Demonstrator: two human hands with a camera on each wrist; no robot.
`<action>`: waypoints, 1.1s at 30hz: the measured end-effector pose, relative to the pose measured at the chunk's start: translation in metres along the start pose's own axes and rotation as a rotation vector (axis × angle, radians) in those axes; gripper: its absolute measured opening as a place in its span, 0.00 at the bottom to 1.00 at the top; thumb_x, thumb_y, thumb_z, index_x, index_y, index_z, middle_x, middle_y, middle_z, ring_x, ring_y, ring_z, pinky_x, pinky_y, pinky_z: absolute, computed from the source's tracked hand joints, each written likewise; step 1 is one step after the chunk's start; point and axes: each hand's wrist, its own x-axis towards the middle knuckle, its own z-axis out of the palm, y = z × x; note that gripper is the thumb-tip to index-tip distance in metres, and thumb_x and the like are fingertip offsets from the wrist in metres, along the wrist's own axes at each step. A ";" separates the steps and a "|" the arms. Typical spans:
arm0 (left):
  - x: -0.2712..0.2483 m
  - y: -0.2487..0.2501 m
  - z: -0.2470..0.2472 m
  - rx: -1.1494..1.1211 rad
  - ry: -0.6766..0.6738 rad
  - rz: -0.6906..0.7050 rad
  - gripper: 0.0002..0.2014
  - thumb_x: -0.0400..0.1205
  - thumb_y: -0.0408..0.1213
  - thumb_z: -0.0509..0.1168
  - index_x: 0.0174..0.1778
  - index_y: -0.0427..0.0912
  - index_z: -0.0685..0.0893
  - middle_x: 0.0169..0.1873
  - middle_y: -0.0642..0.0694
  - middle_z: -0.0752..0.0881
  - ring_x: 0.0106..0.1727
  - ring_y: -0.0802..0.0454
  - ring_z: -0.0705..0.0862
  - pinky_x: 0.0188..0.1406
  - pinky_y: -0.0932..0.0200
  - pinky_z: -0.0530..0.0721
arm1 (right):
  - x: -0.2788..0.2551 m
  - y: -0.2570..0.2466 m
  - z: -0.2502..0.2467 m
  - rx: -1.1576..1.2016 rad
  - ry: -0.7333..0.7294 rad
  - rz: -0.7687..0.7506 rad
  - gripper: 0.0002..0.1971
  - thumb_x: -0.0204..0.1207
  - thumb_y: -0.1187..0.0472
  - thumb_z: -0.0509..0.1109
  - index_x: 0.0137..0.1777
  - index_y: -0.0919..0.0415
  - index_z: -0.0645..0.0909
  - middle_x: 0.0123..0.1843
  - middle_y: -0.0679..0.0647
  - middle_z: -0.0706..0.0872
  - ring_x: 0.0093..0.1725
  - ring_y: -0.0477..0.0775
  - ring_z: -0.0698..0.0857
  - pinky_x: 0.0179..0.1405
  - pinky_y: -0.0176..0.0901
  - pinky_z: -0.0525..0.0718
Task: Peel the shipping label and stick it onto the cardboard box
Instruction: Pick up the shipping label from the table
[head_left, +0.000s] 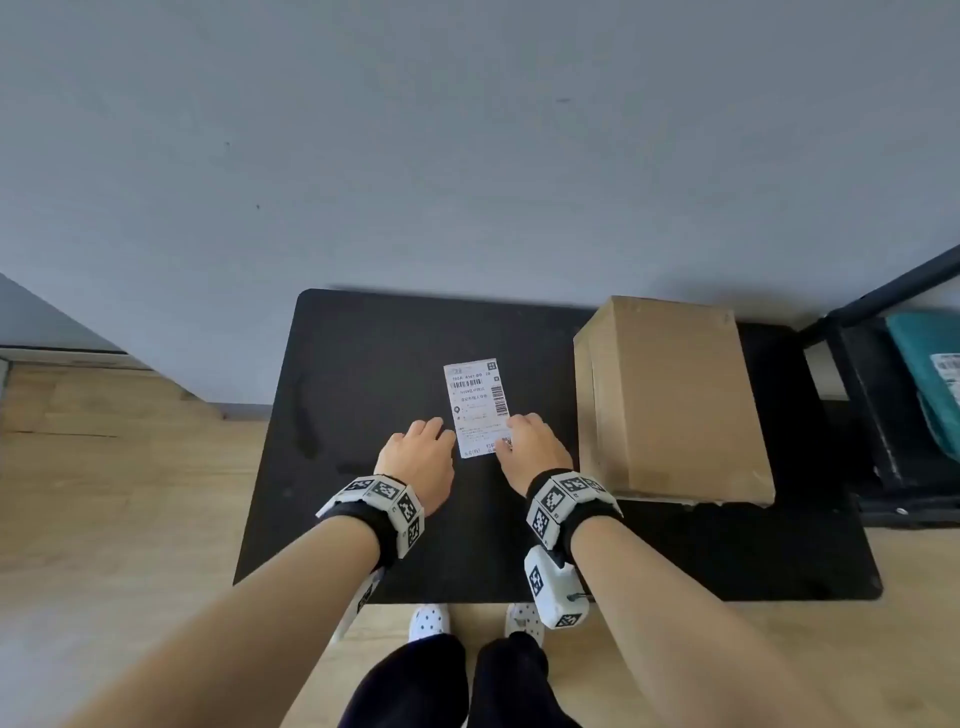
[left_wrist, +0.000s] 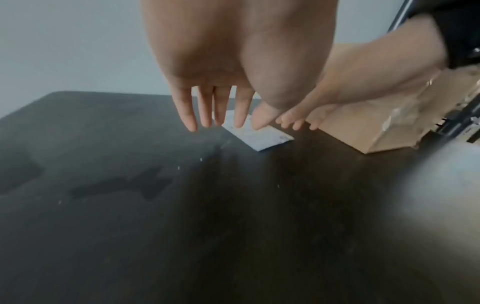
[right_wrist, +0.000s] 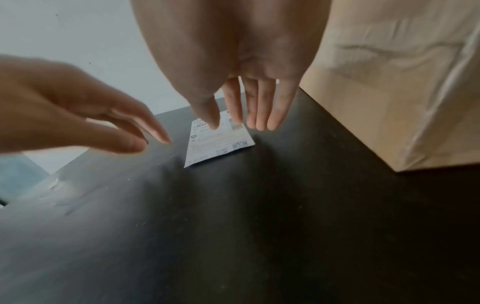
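Both hands are hovering over the shipping label, fingers loose and holding nothing.

The shipping label is lying flat, print side up, near the middle of the black worktop, and the cardboard box is sitting just to its right, closed, at the far right of the surface. The left hand is spreading its fingers straight, just left of the label's near end, gripping nothing. The right hand is reaching in from the label's right side, its fingers straight and relaxed above the near right corner; whether they are touching the paper I cannot tell. A dark shelf is standing to the right of the worktop.
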 end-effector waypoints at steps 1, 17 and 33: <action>0.000 -0.001 0.006 0.002 -0.031 0.012 0.23 0.85 0.41 0.54 0.78 0.44 0.67 0.81 0.45 0.64 0.80 0.46 0.65 0.74 0.50 0.70 | 0.001 0.000 0.002 0.032 -0.006 0.027 0.17 0.81 0.57 0.63 0.67 0.61 0.75 0.65 0.57 0.78 0.60 0.55 0.82 0.46 0.42 0.81; -0.008 -0.020 0.035 0.117 -0.160 0.162 0.30 0.87 0.45 0.50 0.84 0.49 0.47 0.85 0.54 0.47 0.86 0.50 0.45 0.85 0.47 0.47 | 0.017 0.001 0.011 0.557 -0.003 0.363 0.25 0.73 0.63 0.74 0.70 0.64 0.74 0.65 0.61 0.86 0.63 0.58 0.85 0.63 0.49 0.83; -0.026 -0.017 -0.013 -0.117 0.143 0.014 0.26 0.86 0.35 0.55 0.81 0.43 0.61 0.83 0.47 0.59 0.81 0.49 0.65 0.73 0.53 0.72 | -0.017 0.013 -0.016 0.621 -0.062 0.126 0.05 0.77 0.67 0.69 0.50 0.62 0.85 0.53 0.60 0.90 0.54 0.57 0.89 0.56 0.55 0.89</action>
